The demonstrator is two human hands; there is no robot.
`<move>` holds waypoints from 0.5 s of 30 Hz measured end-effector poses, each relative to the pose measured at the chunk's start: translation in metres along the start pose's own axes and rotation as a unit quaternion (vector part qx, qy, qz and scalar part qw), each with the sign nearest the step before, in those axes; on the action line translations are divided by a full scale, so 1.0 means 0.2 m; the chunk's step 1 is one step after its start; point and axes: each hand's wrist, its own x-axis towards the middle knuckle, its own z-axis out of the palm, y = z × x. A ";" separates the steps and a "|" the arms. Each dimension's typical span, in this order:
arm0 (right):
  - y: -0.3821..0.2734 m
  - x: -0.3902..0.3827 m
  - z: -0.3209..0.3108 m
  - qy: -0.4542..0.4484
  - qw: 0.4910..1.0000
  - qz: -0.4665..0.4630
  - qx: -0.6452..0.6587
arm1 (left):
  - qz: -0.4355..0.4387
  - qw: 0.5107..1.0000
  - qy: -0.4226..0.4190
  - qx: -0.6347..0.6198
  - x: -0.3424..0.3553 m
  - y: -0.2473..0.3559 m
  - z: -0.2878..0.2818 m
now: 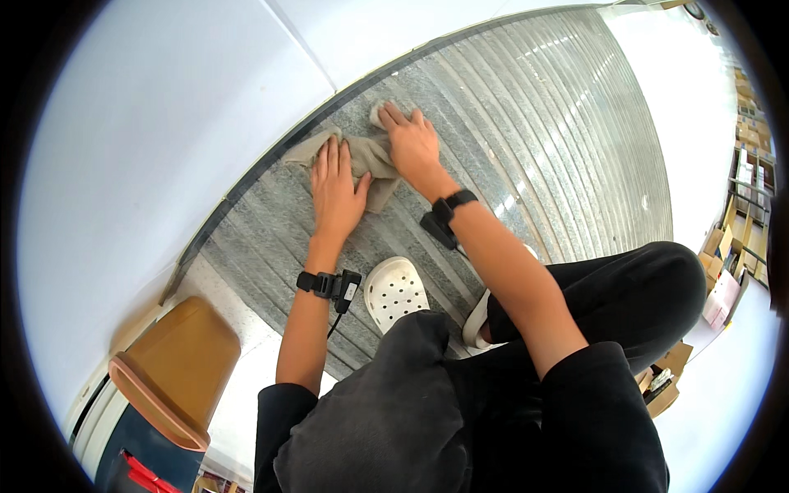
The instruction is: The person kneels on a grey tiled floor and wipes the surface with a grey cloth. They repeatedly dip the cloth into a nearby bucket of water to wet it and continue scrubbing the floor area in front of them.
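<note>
A beige-grey cloth (378,193) lies crumpled on a grey ribbed mat (485,107), close to the mat's edge at the wall. My left hand (337,193) rests on it with fingers stretched out and the thumb apart. To its right, my right hand (413,148) is bent over the cloth's far right part, its fingers curled and gripping. A pale bunched bit of fabric shows beside those fingertips. Both wrists carry black straps with small devices; a cable hangs from the left one.
A white wall (181,107) borders the mat on the left and far side. A tan bin (189,353) stands at the lower left. My feet in white clogs (396,292) are on the mat. Shelves with cardboard boxes (749,123) line the right.
</note>
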 end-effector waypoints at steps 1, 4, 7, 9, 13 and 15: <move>0.01 -0.05 -0.01 0.019 0.999 0.035 0.031 | 0.003 1.000 -0.013 0.000 -0.01 0.01 -0.01; 0.04 -0.20 -0.02 0.031 0.986 0.147 0.071 | 0.014 0.999 -0.047 -0.017 -0.01 0.10 0.04; 0.09 -0.15 0.01 0.099 0.967 0.189 0.136 | 0.022 0.998 -0.043 -0.039 0.02 0.17 0.06; 0.20 -0.06 0.06 0.176 0.958 0.172 0.144 | 0.023 0.998 -0.012 -0.055 0.07 0.18 0.08; 0.29 0.19 0.11 0.205 0.896 0.286 0.270 | 0.032 0.999 0.019 -0.034 0.22 0.13 0.14; 0.24 0.32 0.09 0.247 0.845 0.354 0.316 | 0.020 0.999 0.012 -0.035 0.29 0.10 0.16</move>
